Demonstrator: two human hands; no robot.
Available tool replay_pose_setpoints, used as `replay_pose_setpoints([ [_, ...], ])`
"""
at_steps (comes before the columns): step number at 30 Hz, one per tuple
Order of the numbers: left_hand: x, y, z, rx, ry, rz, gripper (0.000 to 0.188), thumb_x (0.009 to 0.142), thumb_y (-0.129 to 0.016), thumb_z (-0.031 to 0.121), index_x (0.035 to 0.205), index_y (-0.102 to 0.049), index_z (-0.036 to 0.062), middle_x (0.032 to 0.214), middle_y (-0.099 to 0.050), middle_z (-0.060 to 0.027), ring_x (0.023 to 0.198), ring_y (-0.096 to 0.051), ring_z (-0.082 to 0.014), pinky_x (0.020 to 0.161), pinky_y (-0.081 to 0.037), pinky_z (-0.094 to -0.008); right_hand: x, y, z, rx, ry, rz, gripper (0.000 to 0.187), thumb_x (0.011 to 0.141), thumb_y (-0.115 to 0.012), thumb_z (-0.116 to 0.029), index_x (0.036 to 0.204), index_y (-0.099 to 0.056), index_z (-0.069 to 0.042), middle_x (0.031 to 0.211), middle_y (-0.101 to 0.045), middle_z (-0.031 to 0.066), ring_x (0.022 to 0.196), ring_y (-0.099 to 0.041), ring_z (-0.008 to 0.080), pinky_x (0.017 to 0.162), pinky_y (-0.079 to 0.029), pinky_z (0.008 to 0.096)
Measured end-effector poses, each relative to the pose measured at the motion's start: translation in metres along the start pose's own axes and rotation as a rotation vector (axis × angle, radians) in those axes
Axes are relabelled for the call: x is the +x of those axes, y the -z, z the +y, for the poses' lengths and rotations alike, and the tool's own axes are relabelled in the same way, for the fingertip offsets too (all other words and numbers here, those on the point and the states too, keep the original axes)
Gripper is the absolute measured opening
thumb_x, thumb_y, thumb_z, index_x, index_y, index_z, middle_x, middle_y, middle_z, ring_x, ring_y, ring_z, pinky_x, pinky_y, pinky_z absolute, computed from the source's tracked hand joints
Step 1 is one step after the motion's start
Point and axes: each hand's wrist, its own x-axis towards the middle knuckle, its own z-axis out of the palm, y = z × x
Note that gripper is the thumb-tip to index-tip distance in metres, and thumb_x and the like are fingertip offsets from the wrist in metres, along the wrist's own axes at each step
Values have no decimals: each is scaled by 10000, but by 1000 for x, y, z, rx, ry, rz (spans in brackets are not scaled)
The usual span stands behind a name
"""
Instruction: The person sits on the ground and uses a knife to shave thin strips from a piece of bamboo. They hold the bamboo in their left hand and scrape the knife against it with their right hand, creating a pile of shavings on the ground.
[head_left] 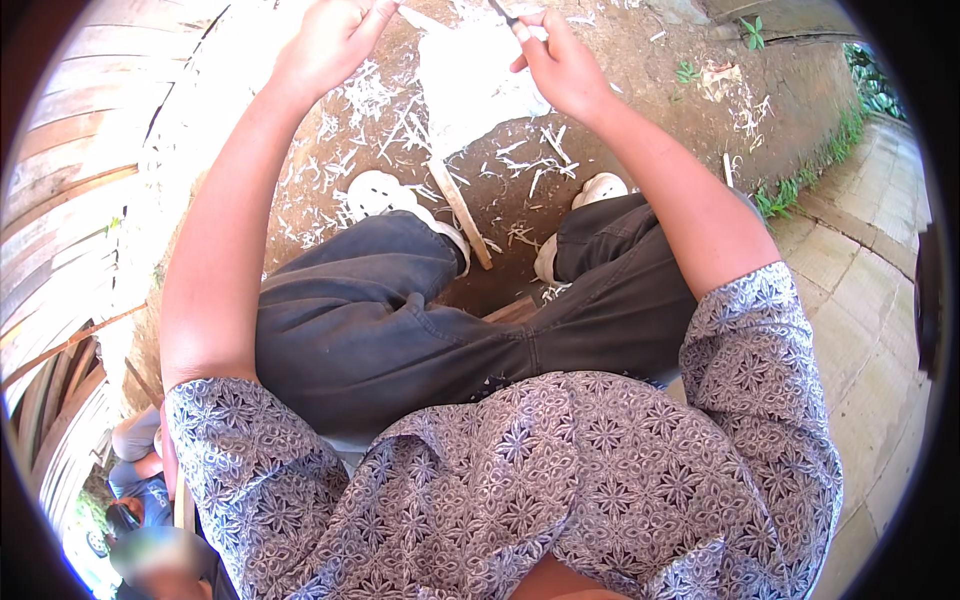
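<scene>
- Left hand [335, 45], upper left: cannot tell whether fingers are gripping.
- Right hand [562, 65], upper centre: fingers are gripping one dark tool [503, 12].
- Two pale shoes [378, 195] are flanking one stick [460, 215].

Right hand [566, 68] grips dark tool [502, 11]; left hand [325, 48] well apart; pale shavings [368, 92] litter soil [680, 125]

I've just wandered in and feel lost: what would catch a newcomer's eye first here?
Probably the patterned shirt filling the lower middle. Next, the pale shavings scattered on brown ground around a bright white sheet at top centre. Near that sheet, the right hand grips a slim dark tool, while the left hand sits opposite, at the top edge.
</scene>
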Motion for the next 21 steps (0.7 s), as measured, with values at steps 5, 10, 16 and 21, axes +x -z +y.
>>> replay_pose_setpoints([
  [5, -3, -11, -7, -36, -43, 41, 433, 1073, -517, 354, 888, -661, -10, 698, -620, -203, 613, -586, -323, 652, -487, -436, -12, -9, -27, 116, 186, 162, 341, 1078, -510, -289, 1356, -501, -91, 797, -690, 76, 647, -602, 183, 655, -501, 378],
  [10, 0, -12, -15, 7, -77, -39, 451, 1087, -522, 393, 971, -679, -13, 719, -596, -124, 653, -518, -191, 692, -481, -357, -16, -3, -9, -130, -44, -99, 344, 1062, -499, -256, 1363, -491, -89, 766, -674, 132, 701, -662, 271, 680, -516, 416],
  [16, 0, -2, -11, 30, -44, -125, 457, 1089, -512, 396, 1044, -686, -23, 780, -659, -124, 718, -585, -210, 757, -503, -353, -15, 1, -31, 80, 0, 22, 301, 1069, -529, -262, 1336, -554, -126, 763, -675, 66, 681, -626, 149, 677, -505, 330],
  [21, 2, -10, -18, 45, -77, -77, 435, 1092, -490, 412, 1094, -687, 25, 858, -692, -144, 799, -654, -228, 802, -521, -363, -26, -14, -4, -208, -18, -91, 263, 1071, -524, -274, 1274, -569, -114, 761, -688, 93, 701, -653, 164, 664, -508, 320],
])
